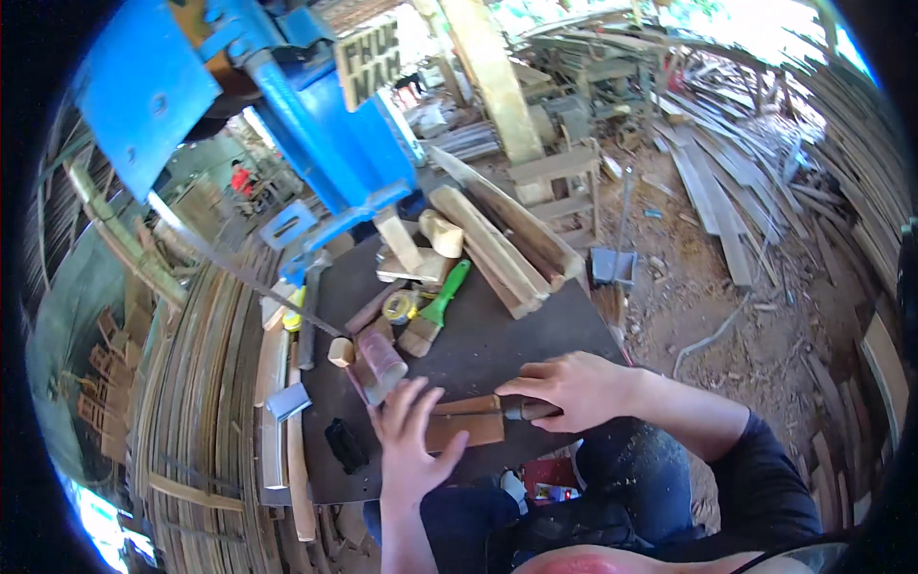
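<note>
My left hand [413,450] is open, its fingers spread, beside the left end of a flat reddish-brown wooden block [473,430]. My right hand [588,392] curls around a dark, rounded handle-like piece [531,410] at the block's right end. Its index finger reaches to a narrow wooden strip [467,406] along the block's far side. What the handle-like piece belongs to I cannot make out. Just beyond my left fingertips lies a brownish-purple roll [382,356].
On the dark table [488,354] lie a green-handled paintbrush [438,311], a yellow tape measure [400,306], long wooden pieces [492,253] and a black object [345,446]. A blue machine [335,143] rises at the far side. Stacked boards [196,383] stand left; scrap wood [712,191] lies right.
</note>
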The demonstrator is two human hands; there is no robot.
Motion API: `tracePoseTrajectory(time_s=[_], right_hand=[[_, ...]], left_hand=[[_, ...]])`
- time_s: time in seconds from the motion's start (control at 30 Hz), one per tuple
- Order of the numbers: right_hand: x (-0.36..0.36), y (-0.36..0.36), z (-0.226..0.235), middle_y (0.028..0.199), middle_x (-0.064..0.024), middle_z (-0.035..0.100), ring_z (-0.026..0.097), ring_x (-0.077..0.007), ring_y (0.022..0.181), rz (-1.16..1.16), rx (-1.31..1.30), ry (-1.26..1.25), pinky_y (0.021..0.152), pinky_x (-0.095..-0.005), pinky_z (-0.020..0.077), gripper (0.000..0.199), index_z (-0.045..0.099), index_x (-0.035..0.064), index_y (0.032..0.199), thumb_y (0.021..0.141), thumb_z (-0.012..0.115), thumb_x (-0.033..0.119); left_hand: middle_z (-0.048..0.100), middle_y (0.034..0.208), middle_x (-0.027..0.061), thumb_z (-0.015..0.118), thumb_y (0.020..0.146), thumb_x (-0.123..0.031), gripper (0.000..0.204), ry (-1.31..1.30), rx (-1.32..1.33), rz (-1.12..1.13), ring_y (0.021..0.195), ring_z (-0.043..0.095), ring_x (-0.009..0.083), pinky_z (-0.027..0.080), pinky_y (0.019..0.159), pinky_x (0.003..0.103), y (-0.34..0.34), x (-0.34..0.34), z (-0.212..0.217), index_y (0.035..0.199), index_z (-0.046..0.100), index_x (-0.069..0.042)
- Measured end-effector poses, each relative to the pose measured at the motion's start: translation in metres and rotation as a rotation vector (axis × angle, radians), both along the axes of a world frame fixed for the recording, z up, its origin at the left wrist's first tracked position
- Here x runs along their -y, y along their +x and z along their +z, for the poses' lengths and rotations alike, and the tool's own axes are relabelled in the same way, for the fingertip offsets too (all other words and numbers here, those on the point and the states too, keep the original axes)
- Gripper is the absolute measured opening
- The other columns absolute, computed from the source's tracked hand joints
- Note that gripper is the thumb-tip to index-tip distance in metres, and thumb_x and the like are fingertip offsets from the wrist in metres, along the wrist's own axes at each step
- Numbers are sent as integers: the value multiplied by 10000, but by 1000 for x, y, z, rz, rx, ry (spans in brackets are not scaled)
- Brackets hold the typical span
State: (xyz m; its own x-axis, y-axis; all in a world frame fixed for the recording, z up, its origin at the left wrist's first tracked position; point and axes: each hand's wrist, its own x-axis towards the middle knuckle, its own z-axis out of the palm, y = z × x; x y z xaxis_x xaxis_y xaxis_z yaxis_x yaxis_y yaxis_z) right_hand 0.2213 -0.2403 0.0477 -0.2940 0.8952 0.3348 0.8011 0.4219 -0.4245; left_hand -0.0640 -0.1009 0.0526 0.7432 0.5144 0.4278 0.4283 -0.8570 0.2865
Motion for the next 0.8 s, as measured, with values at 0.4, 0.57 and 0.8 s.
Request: tracePoseTrajectory(time_s=[0.4,0.57,0.8], right_hand=[[-10,-35,-26,1144,-71,668,704,-262,1045,-201,133,241,898,-451,545,458,697,95,1249,819,767,237],[-15,-40,-23,1048,-54,688,724,-259,946,-208,87,338,819,-434,569,362,725,113,1184,891,787,317],[-33,-39,-22,888,-81,734,744,-316,819,-192,17,284,725,-439,611,304,749,126,1194,960,787,316]], left_hand=[[758,1293,177,996,652,-546,778,-191,216,40,1331,669,422,551,1104,516,-13,-11,-41,1143,657,-47],[687,1459,118,1005,686,-467,795,-219,147,34,1485,536,419,471,1197,545,-5,-4,-39,1255,590,-97],[620,1507,145,950,778,-487,731,-223,130,42,1567,401,464,410,1242,562,-6,4,-43,1245,558,-84]])
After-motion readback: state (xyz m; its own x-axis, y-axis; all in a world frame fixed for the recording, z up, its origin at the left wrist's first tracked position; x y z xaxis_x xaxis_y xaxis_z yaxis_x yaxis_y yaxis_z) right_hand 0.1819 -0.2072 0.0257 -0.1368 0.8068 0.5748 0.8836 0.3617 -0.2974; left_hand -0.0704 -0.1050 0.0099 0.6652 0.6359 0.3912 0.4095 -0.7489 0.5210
